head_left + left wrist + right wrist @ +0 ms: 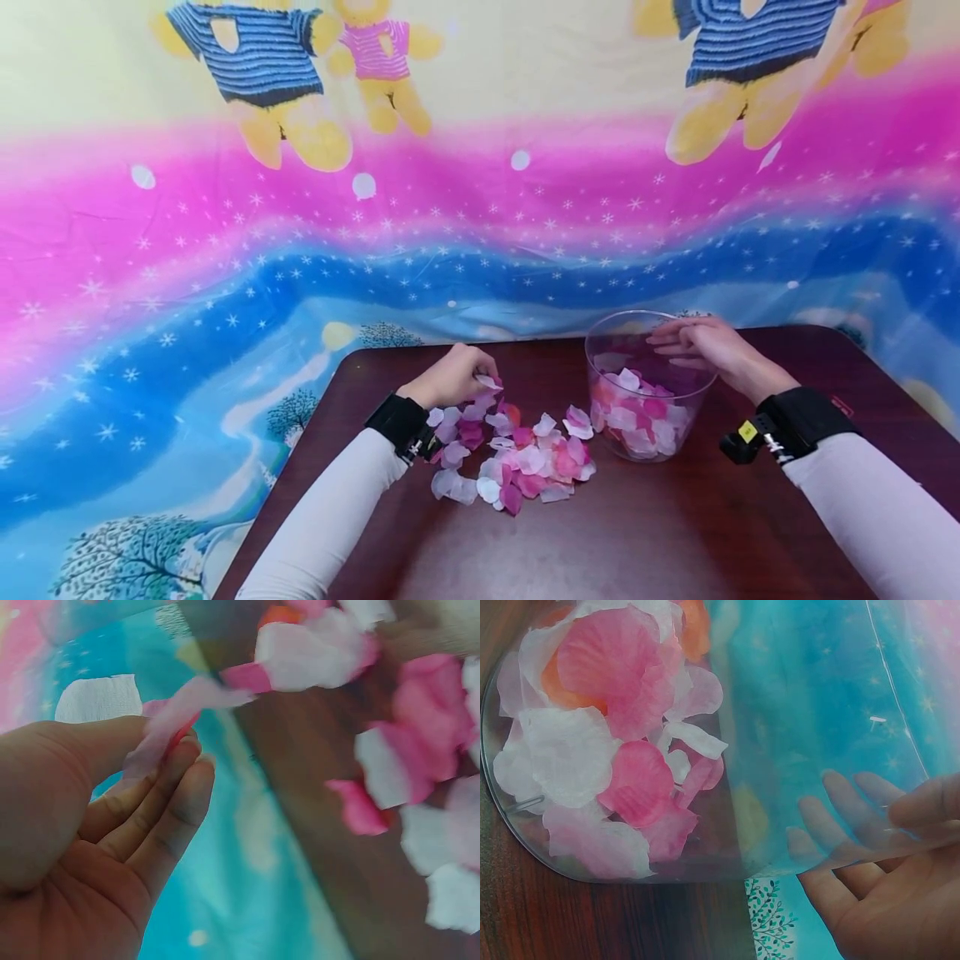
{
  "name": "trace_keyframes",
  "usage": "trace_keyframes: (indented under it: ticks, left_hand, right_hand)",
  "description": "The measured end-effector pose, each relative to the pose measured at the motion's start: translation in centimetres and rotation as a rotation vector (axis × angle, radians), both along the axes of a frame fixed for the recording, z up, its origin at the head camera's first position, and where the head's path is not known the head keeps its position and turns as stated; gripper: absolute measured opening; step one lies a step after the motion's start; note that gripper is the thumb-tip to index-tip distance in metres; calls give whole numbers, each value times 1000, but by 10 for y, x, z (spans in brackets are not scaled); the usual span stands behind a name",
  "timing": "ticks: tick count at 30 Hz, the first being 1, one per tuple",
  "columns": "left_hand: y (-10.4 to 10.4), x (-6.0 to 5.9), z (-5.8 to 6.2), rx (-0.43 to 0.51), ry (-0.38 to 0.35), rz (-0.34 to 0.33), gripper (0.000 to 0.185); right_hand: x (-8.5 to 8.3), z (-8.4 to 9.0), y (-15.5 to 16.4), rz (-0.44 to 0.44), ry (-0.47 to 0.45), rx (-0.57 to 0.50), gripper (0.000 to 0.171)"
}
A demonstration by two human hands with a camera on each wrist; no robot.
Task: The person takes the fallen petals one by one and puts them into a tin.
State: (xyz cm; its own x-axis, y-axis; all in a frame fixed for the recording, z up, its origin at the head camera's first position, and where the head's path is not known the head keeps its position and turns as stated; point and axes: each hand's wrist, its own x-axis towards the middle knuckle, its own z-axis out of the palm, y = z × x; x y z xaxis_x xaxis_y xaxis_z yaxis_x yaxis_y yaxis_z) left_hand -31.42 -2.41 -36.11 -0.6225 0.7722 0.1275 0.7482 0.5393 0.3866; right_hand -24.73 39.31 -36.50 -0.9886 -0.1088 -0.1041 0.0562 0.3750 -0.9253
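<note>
My left hand (450, 377) is above the left end of a loose pile of fabric petals (532, 458) in pink, white and orange. Between its thumb and fingertips it pinches a few thin petals (176, 720), pale pink and deeper pink. To the right stands a clear plastic bucket (693, 400), its lower part filled with similar petals (592, 757). My right hand (731, 358) grips this bucket at the right side of its rim. In the right wrist view, several fingers (847, 810) show through the clear wall, with the thumb on the other side.
Everything lies on a dark reddish-brown table (630, 533) with rounded far corners. A hanging cloth (480, 208) printed with bears, snowflakes and trees closes off the back and left side. Black wrist straps with small cameras (742, 446) sit on both forearms.
</note>
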Motion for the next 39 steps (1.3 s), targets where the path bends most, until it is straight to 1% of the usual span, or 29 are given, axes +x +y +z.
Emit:
trace_keyframes:
  ticks: [3, 7, 9, 11, 13, 15, 18, 21, 23, 25, 28, 30, 32, 35, 39]
  left_hand:
    - [7, -1, 19, 4, 21, -25, 6]
    - [26, -1, 48, 0, 64, -65, 11]
    - [41, 0, 63, 1, 87, -83, 13]
    - [59, 2, 76, 9, 106, -113, 14]
    - [79, 6, 85, 18, 119, -152, 14]
    - [100, 11, 91, 19, 115, -195, 15]
    - [128, 17, 94, -1, 111, -252, 16]
    - [150, 20, 91, -40, 109, -291, 19]
    - [161, 20, 87, -66, 111, -302, 19]
    - [167, 20, 84, -87, 108, -305, 19]
    - [165, 20, 82, -106, 106, -294, 25]
    - [161, 18, 82, -103, 109, -285, 31]
    - [154, 16, 83, -95, 113, -274, 34]
    - [141, 11, 86, -77, 128, -257, 31]
    - [119, 5, 86, -78, 136, -202, 26]
  right_hand:
    - [1, 0, 0, 3, -1, -9, 56]
    - [1, -1, 0, 3, -5, -22, 56]
    - [1, -1, 1, 0, -5, -26, 56]
    - [2, -1, 3, -8, -8, -27, 56]
    - [3, -1, 4, -16, -10, -27, 56]
    - [4, -1, 5, -22, -14, -30, 56]
    - [4, 0, 4, -30, -18, -37, 55]
    - [4, 2, 1, -34, -22, -46, 55]
    - [4, 3, -1, -38, -24, -53, 55]
    - [4, 3, -3, -37, -27, -62, 55]
    - [3, 2, -5, -32, -31, -70, 55]
    - [3, 2, -6, -27, -32, -66, 55]
    - [2, 2, -6, -28, -28, -52, 55]
    - [2, 3, -4, -29, -20, -40, 55]
    - [3, 2, 1, -24, -13, -41, 56]
